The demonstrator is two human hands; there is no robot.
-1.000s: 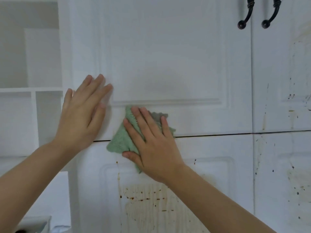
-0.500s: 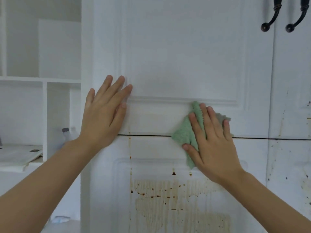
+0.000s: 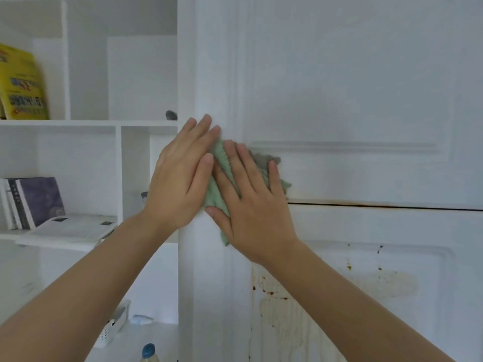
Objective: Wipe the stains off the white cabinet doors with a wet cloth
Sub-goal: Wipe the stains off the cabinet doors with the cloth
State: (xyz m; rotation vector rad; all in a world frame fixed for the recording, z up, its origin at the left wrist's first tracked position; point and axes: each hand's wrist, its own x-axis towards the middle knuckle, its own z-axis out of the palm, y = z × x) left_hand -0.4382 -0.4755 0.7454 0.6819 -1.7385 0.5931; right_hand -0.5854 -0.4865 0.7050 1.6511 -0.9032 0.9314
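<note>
Right hand slid cloth left, touching left hand.

I see a pale green cloth with a grey patch at its upper right edge. The upper cabinet door is plain white; the lower cabinet door is white, smeared yellowish-brown with dark red-brown specks. On the white shelves stand a bright yellow package with blue lettering and a purple-covered book. A bottle cap is blue.
</note>
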